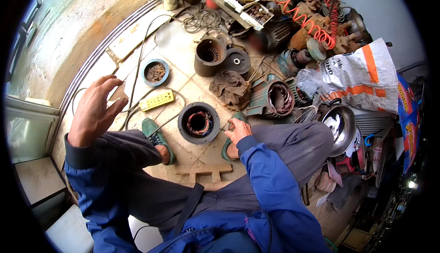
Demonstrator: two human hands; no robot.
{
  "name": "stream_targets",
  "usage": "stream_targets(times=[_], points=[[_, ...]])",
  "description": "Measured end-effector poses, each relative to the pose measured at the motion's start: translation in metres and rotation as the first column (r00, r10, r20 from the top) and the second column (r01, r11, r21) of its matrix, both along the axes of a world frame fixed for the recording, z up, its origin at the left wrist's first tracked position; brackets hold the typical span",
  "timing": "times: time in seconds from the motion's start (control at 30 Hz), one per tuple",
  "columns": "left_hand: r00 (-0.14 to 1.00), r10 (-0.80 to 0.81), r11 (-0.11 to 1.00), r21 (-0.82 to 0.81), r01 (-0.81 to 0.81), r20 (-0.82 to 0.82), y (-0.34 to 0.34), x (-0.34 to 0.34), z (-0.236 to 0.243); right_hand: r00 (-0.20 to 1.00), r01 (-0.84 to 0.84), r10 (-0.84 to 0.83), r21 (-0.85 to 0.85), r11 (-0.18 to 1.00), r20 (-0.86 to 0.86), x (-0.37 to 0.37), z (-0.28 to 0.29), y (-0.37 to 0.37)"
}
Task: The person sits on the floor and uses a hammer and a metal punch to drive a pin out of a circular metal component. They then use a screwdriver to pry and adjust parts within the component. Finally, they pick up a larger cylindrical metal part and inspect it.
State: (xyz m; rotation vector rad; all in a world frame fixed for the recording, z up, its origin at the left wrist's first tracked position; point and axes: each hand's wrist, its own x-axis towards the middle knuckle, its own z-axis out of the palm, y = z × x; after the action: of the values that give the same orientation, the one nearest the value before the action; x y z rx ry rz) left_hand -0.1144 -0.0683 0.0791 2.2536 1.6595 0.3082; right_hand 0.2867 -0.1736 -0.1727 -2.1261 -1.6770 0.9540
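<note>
My left hand (97, 108) is raised at the left, thumb and fingers apart, with nothing visible in it. It hovers near a yellow power strip (157, 100) and a blue-rimmed bowl of small brown bits (156, 72). Between my shoes stands a dark round motor housing (183, 132), with reddish-brown windings (199, 123) showing inside. Just right of its rim is my right hand (239, 130), fingers curled together in a pinch. What they hold, if anything, is too small to make out. A low wooden piece (204, 169) lies on the floor closer to me.
Beyond the housing stand a rusty motor shell (206, 65), a brown rag (229, 88) and a greenish motor body (266, 98). Cables (201, 20) trail across the floor. A white-and-orange sack (360, 76), a metal pan (341, 129) and piled parts crowd the right side.
</note>
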Motion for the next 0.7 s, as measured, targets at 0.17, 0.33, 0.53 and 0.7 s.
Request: stream_targets(times=[0.17,0.33,0.53,0.7], points=[[0.999,-0.013,0.999,-0.04,0.011,-0.038,0.0,-0.004,-0.005,0.999,-0.039,0.038,-0.09,0.995,-0.012,-0.012,-0.003,0.004],[0.999,-0.001,0.998,-0.058,-0.001,-0.049,0.0,-0.002,-0.002,0.993,-0.092,0.1,-0.11,0.99,0.069,-0.007,0.002,0.007],[0.998,0.04,0.994,-0.097,-0.045,-0.049,0.0,0.002,-0.001,0.96,-0.137,0.185,-0.227,0.964,0.208,-0.013,0.006,0.009],[0.997,0.02,0.997,-0.071,-0.026,-0.078,0.001,0.004,-0.001,0.965,-0.091,0.122,-0.142,0.986,0.232,-0.017,-0.006,0.005]])
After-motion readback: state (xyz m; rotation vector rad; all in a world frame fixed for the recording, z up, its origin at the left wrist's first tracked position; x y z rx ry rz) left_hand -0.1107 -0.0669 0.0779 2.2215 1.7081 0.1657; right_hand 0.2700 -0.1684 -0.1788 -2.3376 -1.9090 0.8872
